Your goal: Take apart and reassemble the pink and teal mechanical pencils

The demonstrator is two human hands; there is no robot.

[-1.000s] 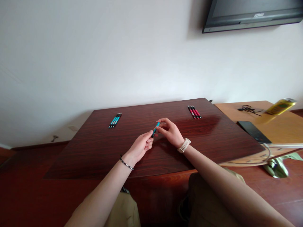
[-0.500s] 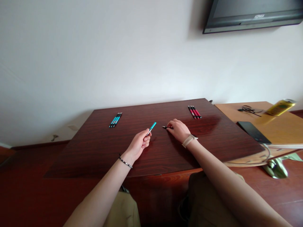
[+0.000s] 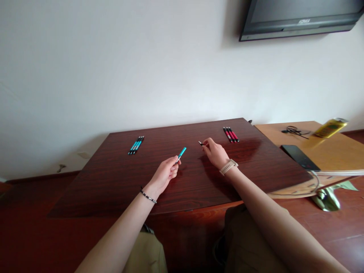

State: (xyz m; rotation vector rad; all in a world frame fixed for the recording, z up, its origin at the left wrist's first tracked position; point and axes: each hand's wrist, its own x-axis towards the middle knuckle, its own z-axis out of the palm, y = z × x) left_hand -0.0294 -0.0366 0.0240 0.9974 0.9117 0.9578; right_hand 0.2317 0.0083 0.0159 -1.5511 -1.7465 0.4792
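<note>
My left hand [image 3: 165,171] is closed around a turquoise pen [image 3: 182,152], whose coloured end points up and away to the right. Pinched in the fingers of my right hand [image 3: 215,151] is a pen with a black grip and a silvery tip [image 3: 200,143]; most of its barrel is hidden by the hand. Several turquoise-and-black pens [image 3: 135,145] lie side by side at the far left of the dark wooden table [image 3: 119,185]. At the far right lies a row of red-and-black pens [image 3: 231,134].
On the right, a lighter wooden surface [image 3: 335,151] bears a black phone [image 3: 300,157], a coiled black cable [image 3: 295,131] and a yellow can [image 3: 330,128] on its side. A television [image 3: 301,19] hangs on the wall. Green cloth [image 3: 327,199] lies below.
My right hand has risen slightly from the tabletop with its pen, moving a little away from me. My left hand keeps its hold on the turquoise pen. The view has shifted slightly.
</note>
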